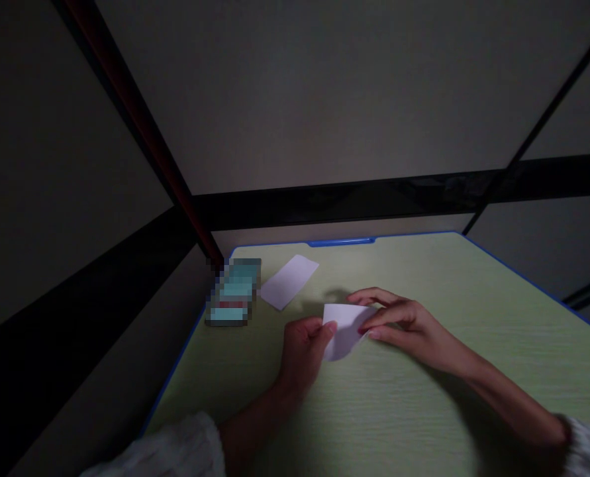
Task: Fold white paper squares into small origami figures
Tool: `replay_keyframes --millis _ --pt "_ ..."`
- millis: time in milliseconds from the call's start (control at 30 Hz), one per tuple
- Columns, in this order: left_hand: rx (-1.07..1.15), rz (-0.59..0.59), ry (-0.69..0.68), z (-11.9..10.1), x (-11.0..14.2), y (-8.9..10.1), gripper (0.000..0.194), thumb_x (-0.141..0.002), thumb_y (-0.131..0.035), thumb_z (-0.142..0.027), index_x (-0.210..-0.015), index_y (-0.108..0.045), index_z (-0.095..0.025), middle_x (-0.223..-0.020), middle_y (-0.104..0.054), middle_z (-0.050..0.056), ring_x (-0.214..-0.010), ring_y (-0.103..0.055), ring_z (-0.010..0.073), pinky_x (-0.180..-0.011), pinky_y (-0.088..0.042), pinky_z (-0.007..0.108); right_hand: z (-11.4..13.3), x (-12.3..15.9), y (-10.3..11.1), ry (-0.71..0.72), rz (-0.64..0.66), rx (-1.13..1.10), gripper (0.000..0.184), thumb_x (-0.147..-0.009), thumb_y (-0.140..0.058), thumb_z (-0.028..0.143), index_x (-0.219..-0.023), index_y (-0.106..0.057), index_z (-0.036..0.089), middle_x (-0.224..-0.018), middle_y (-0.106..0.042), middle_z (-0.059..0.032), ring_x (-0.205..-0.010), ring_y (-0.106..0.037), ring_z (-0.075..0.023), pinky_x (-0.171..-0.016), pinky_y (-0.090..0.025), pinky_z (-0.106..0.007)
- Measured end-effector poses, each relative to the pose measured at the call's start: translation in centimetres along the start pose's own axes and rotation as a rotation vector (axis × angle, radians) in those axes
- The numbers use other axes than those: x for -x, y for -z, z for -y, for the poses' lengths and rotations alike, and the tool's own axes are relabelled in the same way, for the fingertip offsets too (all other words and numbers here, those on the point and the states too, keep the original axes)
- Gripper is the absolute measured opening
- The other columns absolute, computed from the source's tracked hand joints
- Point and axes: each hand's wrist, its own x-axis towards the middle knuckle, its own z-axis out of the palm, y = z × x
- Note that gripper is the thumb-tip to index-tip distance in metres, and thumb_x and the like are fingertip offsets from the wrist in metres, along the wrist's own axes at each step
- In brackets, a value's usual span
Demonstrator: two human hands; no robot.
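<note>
A small sheet of white paper [345, 326] is held between my two hands, above the table. My left hand [302, 348] is closed on its left edge, the thumb lying on top. At the right edge, my right hand [406, 324] pinches the paper between thumb and fingers. The lower edge of the sheet bends in a curve. Another white piece of paper [289, 281] lies flat on the table, beyond my left hand.
A pixelated phone-like object [235, 291] lies at the table's left edge. The pale green table [398, 411] has a blue rim, with a blue raised strip [342, 242] at the far edge. Panelled walls [324, 99] stand close behind and on the left.
</note>
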Motion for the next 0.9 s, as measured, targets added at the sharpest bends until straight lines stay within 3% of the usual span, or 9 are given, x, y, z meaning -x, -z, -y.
replay_keyframes --millis 200,367,633,900 --pt "0.020 0.068 0.019 -0.2 0.2 -0.3 0.038 -0.060 -0.054 -0.040 -0.037 -0.036 -0.015 -0.039 -0.032 -0.004 -0.041 -0.029 0.0054 -0.040 -0.019 0.019 0.0 -0.3 -1.2 -0.139 -0.163 -0.238 0.011 -0.066 -0.064 0.022 -0.057 -0.061 0.015 -0.078 -0.060 -0.0038 -0.068 -0.055 -0.0123 -0.060 -0.044 -0.025" --pt "0.026 0.134 0.020 -0.5 0.4 -0.3 0.034 -0.062 -0.052 -0.038 -0.041 -0.054 -0.012 -0.037 -0.044 -0.001 -0.037 -0.033 0.0055 -0.039 -0.021 0.018 0.1 -0.4 -2.0 -0.230 -0.242 -0.247 0.016 -0.067 -0.061 0.027 -0.056 -0.060 0.015 -0.059 -0.060 -0.0015 -0.056 -0.054 -0.0115 -0.054 -0.041 -0.024" --pt "0.138 0.163 0.079 -0.6 0.3 -0.8 0.027 -0.066 -0.053 -0.038 -0.058 -0.064 -0.015 -0.052 -0.063 0.003 -0.044 -0.055 0.0133 -0.048 -0.043 0.024 0.5 -0.4 -2.5 -0.245 -0.387 -0.106 0.017 -0.066 -0.060 0.028 -0.056 -0.062 0.014 -0.060 -0.062 -0.0034 -0.056 -0.053 -0.0129 -0.051 -0.042 -0.024" --pt "0.255 0.222 0.032 0.0 0.5 -0.6 0.042 -0.069 -0.050 -0.049 -0.069 -0.064 -0.009 -0.063 -0.067 0.008 -0.053 -0.061 0.0169 -0.054 -0.048 0.027 0.2 -0.2 -2.8 -0.229 -0.449 -0.002 0.020 -0.069 -0.058 0.030 -0.059 -0.062 0.014 -0.060 -0.061 -0.0031 -0.055 -0.053 -0.0130 -0.052 -0.041 -0.025"
